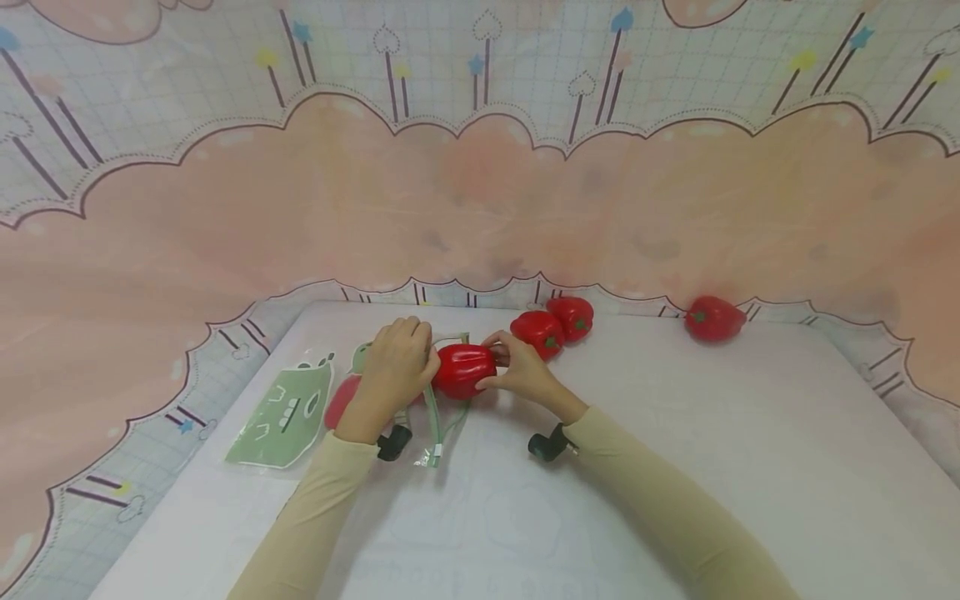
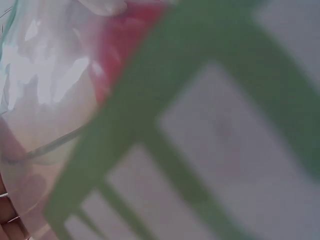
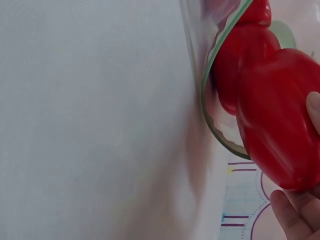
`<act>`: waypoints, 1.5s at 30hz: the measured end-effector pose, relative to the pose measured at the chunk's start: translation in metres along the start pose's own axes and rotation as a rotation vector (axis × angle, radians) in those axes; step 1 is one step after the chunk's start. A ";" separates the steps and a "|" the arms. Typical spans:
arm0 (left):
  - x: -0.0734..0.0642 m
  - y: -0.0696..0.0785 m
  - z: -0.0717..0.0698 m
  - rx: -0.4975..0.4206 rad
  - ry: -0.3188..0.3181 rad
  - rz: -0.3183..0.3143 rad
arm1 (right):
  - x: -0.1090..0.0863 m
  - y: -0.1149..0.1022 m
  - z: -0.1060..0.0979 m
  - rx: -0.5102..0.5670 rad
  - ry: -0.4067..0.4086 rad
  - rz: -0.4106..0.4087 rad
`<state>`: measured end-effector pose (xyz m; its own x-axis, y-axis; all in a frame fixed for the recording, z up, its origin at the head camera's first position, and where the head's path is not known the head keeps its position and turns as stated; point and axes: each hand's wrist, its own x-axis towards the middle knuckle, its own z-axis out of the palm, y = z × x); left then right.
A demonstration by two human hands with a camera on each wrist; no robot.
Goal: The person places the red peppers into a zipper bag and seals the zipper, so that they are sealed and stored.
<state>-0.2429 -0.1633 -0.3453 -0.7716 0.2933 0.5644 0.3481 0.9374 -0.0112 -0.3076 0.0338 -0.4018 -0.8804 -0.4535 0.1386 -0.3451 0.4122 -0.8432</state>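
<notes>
My left hand (image 1: pixel 401 362) grips a clear plastic bag by its green-edged mouth (image 1: pixel 433 417), which stands open toward the right. With thumb and fingers, my right hand (image 1: pixel 525 371) holds a shiny red bell pepper (image 1: pixel 463 372) at that mouth. More red peppers (image 3: pixel 232 75) show inside the bag in the right wrist view, past the curved green rim (image 3: pixel 205 90). Red also shows through the plastic (image 1: pixel 342 402) left of my left hand. Green print with white shapes (image 2: pixel 200 115) fills much of the left wrist view, close and blurred.
Two red bell peppers (image 1: pixel 538 332) lie together behind my right hand. Another red pepper (image 1: pixel 715 319) sits at the table's back right. Clear plastic with a green printed face (image 1: pixel 277 421) lies flat at the left. The white table (image 1: pixel 675 417) meets a patterned cloth (image 1: pixel 487 208) behind.
</notes>
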 end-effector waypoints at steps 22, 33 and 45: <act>-0.001 0.000 0.002 -0.003 -0.008 -0.012 | 0.006 0.006 0.011 -0.032 0.080 -0.138; -0.001 -0.001 0.001 0.014 0.008 0.005 | 0.007 0.002 0.016 0.025 0.044 -0.125; -0.001 -0.002 0.002 0.015 0.026 0.007 | 0.007 0.000 0.026 -0.032 -0.011 -0.105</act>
<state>-0.2434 -0.1648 -0.3475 -0.7555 0.2948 0.5851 0.3448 0.9383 -0.0275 -0.3056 0.0101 -0.4139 -0.8354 -0.5040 0.2195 -0.4455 0.3869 -0.8074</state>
